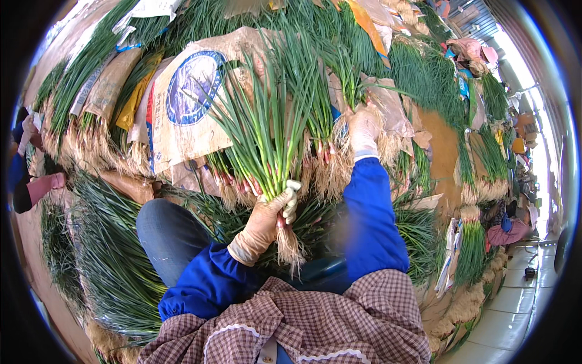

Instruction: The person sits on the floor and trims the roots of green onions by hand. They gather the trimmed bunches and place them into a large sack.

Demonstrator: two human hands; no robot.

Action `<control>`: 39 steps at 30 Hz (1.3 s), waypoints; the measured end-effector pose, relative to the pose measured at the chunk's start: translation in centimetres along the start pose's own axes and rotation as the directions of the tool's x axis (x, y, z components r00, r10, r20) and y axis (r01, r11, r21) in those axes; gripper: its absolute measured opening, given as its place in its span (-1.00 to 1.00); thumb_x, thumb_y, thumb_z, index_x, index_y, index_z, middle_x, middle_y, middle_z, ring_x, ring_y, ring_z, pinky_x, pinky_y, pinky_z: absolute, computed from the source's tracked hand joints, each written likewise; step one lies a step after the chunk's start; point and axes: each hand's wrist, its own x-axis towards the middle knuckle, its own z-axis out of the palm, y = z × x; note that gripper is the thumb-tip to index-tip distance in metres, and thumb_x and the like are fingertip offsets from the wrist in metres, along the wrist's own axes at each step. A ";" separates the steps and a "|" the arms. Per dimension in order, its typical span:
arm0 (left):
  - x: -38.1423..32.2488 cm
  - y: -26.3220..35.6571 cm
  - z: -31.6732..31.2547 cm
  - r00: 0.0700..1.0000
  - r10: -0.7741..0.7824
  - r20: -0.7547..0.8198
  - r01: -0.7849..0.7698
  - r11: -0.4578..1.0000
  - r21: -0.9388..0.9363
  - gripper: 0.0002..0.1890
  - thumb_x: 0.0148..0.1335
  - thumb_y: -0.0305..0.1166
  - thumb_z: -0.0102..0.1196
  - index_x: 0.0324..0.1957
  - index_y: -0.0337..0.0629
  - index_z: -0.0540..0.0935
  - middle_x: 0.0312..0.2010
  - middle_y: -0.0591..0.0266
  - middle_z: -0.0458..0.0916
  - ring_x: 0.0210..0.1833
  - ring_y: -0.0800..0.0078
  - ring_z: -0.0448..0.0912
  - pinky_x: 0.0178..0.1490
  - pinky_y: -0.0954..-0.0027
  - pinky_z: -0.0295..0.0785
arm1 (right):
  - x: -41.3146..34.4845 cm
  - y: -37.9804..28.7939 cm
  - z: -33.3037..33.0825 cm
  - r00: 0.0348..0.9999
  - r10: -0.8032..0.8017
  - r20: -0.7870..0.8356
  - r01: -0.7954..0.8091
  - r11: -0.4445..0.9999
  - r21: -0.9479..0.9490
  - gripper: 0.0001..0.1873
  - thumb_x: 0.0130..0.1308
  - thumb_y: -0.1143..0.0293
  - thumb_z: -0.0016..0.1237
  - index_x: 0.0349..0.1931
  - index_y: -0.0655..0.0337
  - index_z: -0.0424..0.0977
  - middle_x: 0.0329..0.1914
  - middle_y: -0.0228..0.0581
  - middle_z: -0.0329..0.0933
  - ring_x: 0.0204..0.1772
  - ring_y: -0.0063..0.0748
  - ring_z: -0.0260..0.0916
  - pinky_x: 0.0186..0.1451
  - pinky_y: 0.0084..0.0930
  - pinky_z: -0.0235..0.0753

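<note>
In the middle of the view, my gloved left hand [268, 216] grips a bunch of scallions [271, 154] by its lower stems. The leaves fan up and away from me, and pale roots [289, 243] dangle below the fist. My gloved right hand [365, 127] reaches forward, its fingers around the lower stems of more scallions [349, 86], with roots spread at both sides. Between the two hands lie other scallions [323, 152] with reddish bases. A printed tan sack [200, 132] covers part of the pile ahead of my left hand.
Leafy scallions [116, 264] are heaped at my left, beside my knee [170, 236]. Rows of bundles [97, 104] under sacks stand at the far left. Other people [507, 232] sit at right and at the left rim. A tiled floor [504, 318] runs along the right.
</note>
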 end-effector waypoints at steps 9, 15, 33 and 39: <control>3.0 -0.2 -1.0 0.996 -0.009 -0.088 0.036 0.950 0.310 -0.88 0.25 -0.39 0.10 -0.26 -0.23 0.57 -0.36 0.18 0.65 -0.43 0.53 0.58 -0.41 0.56 0.45 | -14.2 -1.0 -8.0 0.752 -0.362 0.551 -0.089 0.773 0.628 -0.77 0.22 0.19 0.07 -0.33 0.18 0.52 -0.45 -0.15 0.53 -0.40 -0.25 0.49 -0.34 -0.48 0.45; 1.7 -1.9 -1.3 0.995 0.091 -0.051 -0.070 0.945 0.319 -0.89 0.25 -0.42 0.08 -0.35 -0.25 0.57 -0.58 0.26 0.59 -0.66 0.60 0.42 -0.62 0.61 0.23 | -15.1 -4.3 -6.2 0.745 -0.261 0.613 -0.457 0.470 0.755 -0.70 0.24 0.17 0.06 -0.38 0.26 0.48 -0.52 -0.26 0.49 -0.48 -0.42 0.47 -0.41 -0.49 0.45; 3.4 0.1 0.6 0.997 0.023 -0.078 0.013 0.902 0.432 -0.83 0.27 -0.38 0.07 -0.29 -0.33 0.59 -0.50 0.19 0.62 -0.50 0.45 0.58 -0.46 0.52 0.44 | -15.3 -0.8 -7.4 0.836 -0.352 0.421 -0.016 0.751 0.660 -0.60 0.17 -0.04 0.05 -0.49 0.14 0.49 -0.58 -0.19 0.51 -0.55 -0.27 0.45 -0.44 -0.34 0.42; 2.0 -1.9 0.1 0.996 0.073 -0.053 -0.036 0.860 0.509 -0.85 0.21 -0.38 0.13 -0.44 -0.22 0.52 -0.67 0.29 0.53 -0.70 0.57 0.43 -0.65 0.58 0.25 | -16.4 -3.5 -6.6 0.842 -0.154 0.517 -0.421 0.412 0.808 -0.78 0.19 0.27 0.10 -0.42 0.26 0.49 -0.51 -0.18 0.48 -0.49 -0.32 0.41 -0.38 -0.45 0.43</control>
